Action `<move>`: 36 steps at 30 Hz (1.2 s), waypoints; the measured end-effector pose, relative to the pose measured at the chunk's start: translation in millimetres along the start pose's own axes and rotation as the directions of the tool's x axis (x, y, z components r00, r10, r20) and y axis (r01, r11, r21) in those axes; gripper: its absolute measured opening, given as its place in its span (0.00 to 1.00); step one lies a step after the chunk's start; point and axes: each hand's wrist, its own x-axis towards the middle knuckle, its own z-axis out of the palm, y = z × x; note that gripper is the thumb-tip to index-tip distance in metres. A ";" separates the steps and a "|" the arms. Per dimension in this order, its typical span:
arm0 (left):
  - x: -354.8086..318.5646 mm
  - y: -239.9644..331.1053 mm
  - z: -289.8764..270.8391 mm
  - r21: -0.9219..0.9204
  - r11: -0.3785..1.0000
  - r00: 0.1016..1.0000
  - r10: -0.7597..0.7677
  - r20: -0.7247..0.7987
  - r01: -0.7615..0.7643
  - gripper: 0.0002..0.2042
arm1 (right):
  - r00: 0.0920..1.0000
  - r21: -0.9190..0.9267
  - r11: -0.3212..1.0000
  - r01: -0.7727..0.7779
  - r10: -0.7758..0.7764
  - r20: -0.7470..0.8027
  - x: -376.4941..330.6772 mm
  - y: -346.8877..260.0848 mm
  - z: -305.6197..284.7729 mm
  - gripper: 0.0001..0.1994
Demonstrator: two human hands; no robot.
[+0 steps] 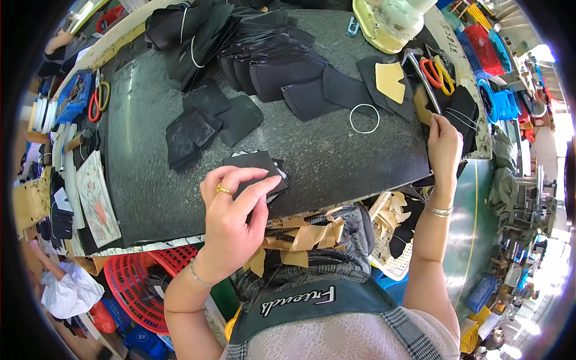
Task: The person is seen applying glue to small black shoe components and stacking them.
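My left hand (237, 207) reaches over a small stack of dark cut pieces (257, 161) near the front edge of the worktable. Its fingers are bent but apart, with the fingertips at the top piece. White edges show beneath that dark piece. At the table's right side, my right hand (445, 141) is closed, its fingertips pinching the near end of a long silver metal tool (425, 84). The tool's far end lies beside orange- and yellow-handled scissors (441, 75). Dark pieces tied with a white band (463, 117) lie right of that hand.
Overlapping black pieces (288, 78) spread across the back, near a banded bundle (180, 36). Loose black pieces (207, 123), a white elastic ring (365, 119) and a yellow template (390, 83) lie on the table. Red baskets (135, 288) stand below left; tan scraps (309, 237) lie over my lap.
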 end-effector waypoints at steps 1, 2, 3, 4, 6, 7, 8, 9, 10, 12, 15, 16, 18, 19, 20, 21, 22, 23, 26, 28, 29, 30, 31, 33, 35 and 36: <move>2.2 0.5 2.1 -0.074 0.997 1.000 -0.005 0.011 0.006 0.19 | 1.000 0.000 1.000 -0.006 0.006 -0.003 -1.8 -0.1 -1.4 0.09; 4.8 2.2 2.4 -0.073 0.997 1.000 0.000 0.017 0.001 0.19 | 0.999 0.013 0.999 -0.037 0.038 -0.021 -3.1 -3.7 -5.7 0.08; 8.3 5.2 3.4 -0.117 0.993 1.000 0.012 0.021 -0.009 0.18 | 0.997 0.025 0.997 -0.068 0.069 -0.038 -5.1 -4.9 -8.9 0.08; 11.3 8.7 4.4 -0.162 0.987 0.999 0.024 0.025 -0.020 0.17 | 0.995 0.014 0.998 -0.056 0.057 -0.083 -8.7 -3.2 -10.1 0.08; 16.2 15.5 9.2 -0.224 0.974 0.999 0.031 0.038 -0.021 0.17 | 0.965 0.317 0.929 -0.191 0.236 -0.111 -12.8 -6.9 -12.9 0.08; 17.9 17.8 10.4 -0.285 0.959 0.998 0.031 0.050 -0.016 0.16 | 0.912 0.593 0.755 -0.280 0.402 -0.080 -15.8 -11.4 -15.3 0.08; 17.4 17.0 7.4 -0.352 0.936 0.983 0.040 0.181 0.026 0.16 | 0.921 0.733 0.621 -0.277 0.389 0.018 -20.9 -19.3 -23.8 0.08; 17.9 22.6 9.1 -0.347 0.937 0.983 0.037 0.180 0.029 0.16 | 0.943 0.761 0.607 -0.229 0.331 0.019 -29.2 -32.9 -26.4 0.08; 20.0 32.7 14.7 -0.652 0.708 0.955 -0.109 0.277 0.271 0.19 | 0.963 0.788 0.589 -0.181 0.270 0.019 -38.7 -49.7 -28.5 0.07; 22.5 44.7 26.1 -0.894 0.054 0.876 -0.234 0.422 0.445 0.31 | 0.924 0.407 0.830 0.381 -0.334 -0.185 -60.4 -87.2 -40.5 0.06; 34.7 34.0 31.4 -0.857 0.145 0.823 -0.397 0.407 0.494 0.16 | 0.731 0.701 0.453 0.550 -0.667 -0.142 -74.4 -116.1 -37.3 0.14; 35.5 31.9 26.0 -0.843 0.237 0.835 -0.413 0.363 0.484 0.11 | 0.788 0.747 0.489 0.451 -0.611 -0.076 -72.9 -114.9 -38.3 0.15; 33.0 28.7 17.9 -0.796 0.290 0.822 -0.403 0.402 0.532 0.11 | 0.928 0.880 0.466 -0.091 -0.282 0.245 -73.3 -118.2 -37.0 0.16; 30.7 27.0 14.8 -0.746 0.338 0.807 -0.390 0.444 0.574 0.10 | 0.929 0.880 0.466 -0.088 -0.279 0.241 -74.8 -122.2 -35.4 0.16; 24.8 25.4 16.3 -0.749 0.340 0.816 -0.349 0.461 0.569 0.13 | 0.875 0.893 0.371 -0.254 -0.305 0.376 -74.8 -124.3 -35.9 0.16; 22.4 26.1 20.6 -0.754 0.341 0.822 -0.336 0.460 0.561 0.13 | 0.799 0.866 0.278 -0.416 -0.343 0.494 -74.4 -125.8 -36.9 0.16; 22.2 28.3 25.5 -0.806 0.366 0.872 -0.344 0.347 0.465 0.16 | 0.747 0.831 0.258 -0.493 -0.363 0.557 -74.0 -127.0 -38.4 0.13; 22.4 29.5 27.4 -0.844 0.393 0.907 -0.354 0.227 0.365 0.19 | 0.753 0.834 0.261 -0.486 -0.360 0.551 -66.4 -123.4 -36.1 0.13; 21.4 20.5 22.9 -0.676 0.669 0.933 -0.350 0.078 0.308 0.20 | 0.923 0.534 0.837 -0.118 -0.106 0.369 -22.5 -79.7 -19.7 0.15; 18.9 14.4 28.5 -0.624 0.726 0.944 -0.325 0.062 0.291 0.18 | 0.974 0.375 0.921 0.108 -0.173 0.144 -0.1 -60.8 -2.3 0.18; 17.7 14.9 29.2 -0.578 0.782 0.966 -0.255 0.048 0.235 0.16 | 0.987 0.401 0.914 0.057 -0.112 0.114 10.2 -61.0 -0.1 0.19; 19.0 16.1 29.6 -0.528 0.831 0.982 -0.184 0.040 0.177 0.15 | 0.992 0.355 0.929 0.107 -0.124 0.024 19.9 -65.6 6.2 0.20; 22.4 22.1 27.5 -0.516 0.841 0.987 -0.151 0.059 0.160 0.13 | 0.934 0.164 0.929 0.331 -0.298 -0.197 28.2 -63.4 19.7 0.17; 27.5 26.1 27.3 -0.485 0.873 0.999 -0.043 0.025 0.050 0.12 | 0.956 0.071 0.953 0.294 -0.294 -0.014 34.7 -64.3 37.1 0.12; 25.4 27.0 23.2 -0.471 0.880 0.998 -0.057 0.011 0.055 0.12 | 0.945 0.166 0.939 0.301 -0.317 0.079 36.3 -58.0 39.1 0.10; 23.2 23.6 20.7 -0.464 0.882 0.996 -0.080 0.025 0.082 0.12 | 0.962 0.183 0.953 0.243 -0.261 0.081 37.1 -53.4 41.6 0.10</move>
